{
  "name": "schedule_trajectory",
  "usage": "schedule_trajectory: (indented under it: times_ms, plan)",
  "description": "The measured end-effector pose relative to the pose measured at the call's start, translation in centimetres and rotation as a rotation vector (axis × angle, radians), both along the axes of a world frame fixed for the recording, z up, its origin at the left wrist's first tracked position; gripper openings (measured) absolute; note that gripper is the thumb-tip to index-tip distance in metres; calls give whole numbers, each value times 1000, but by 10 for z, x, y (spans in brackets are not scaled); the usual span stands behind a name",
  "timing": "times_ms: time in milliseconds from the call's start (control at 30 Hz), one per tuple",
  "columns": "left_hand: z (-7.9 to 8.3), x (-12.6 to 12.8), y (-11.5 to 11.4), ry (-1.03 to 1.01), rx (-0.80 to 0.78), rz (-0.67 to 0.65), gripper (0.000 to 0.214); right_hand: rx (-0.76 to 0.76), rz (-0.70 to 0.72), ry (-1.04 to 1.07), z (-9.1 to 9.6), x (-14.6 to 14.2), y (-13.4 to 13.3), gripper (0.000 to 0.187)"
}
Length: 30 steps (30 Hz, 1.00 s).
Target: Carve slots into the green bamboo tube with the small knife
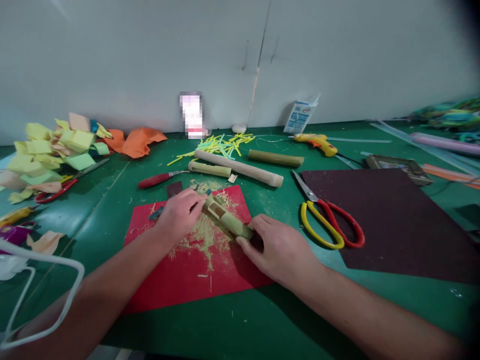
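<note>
A short bamboo tube (235, 224) with a rectangular opening cut in its side lies slanted between my hands. My right hand (279, 245) is closed around its near end, thumb along the lower side. At the far end my left hand (182, 212) has its fingers bent and pinched against the tube; the fingertips are partly hidden. Beneath is a red sheet (157, 280) strewn with bamboo shavings (204, 245). A red-handled carving tool (155, 180) lies just beyond my left hand. Scissors (326, 220) with yellow and red handles rest to the right of my right hand.
Behind lie a long pale stick (240, 167), two bamboo pieces (276, 158) and thin yellow-green strips (221, 146). A yellow glue gun (318, 143) and a drink carton (300, 117) stand farther back. Dark sheet (393, 225) right; folded papers (56, 145) left; white wire frame (80, 275) front left.
</note>
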State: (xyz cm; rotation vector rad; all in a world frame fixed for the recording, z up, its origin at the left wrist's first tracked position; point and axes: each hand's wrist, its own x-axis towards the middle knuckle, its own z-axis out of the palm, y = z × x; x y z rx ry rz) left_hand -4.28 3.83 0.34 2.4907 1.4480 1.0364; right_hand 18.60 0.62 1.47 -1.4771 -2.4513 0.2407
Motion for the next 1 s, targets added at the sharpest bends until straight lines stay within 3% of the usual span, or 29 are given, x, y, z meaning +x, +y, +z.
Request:
schedule_trajectory:
  times_ms: [133, 333, 567, 800, 1000]
  plan:
    - [-1, 3, -1, 20, -22, -57, 18, -12, 6, -3, -1, 0, 0, 19]
    - [4, 0, -2, -50, 11, 19, 18, -18, 8, -24, 1, 0, 2, 21]
    - [1, 24, -17, 4, -19, -163, 20, 44, 32, -13, 0, 0, 0, 23]
    - [-3, 29, -23, 152, -100, -209, 23, 56, 38, 1, -3, -3, 0, 19]
    - [-2, 29, -23, 133, -61, -155, 24, 51, 20, -26, -4, -1, 0, 21]
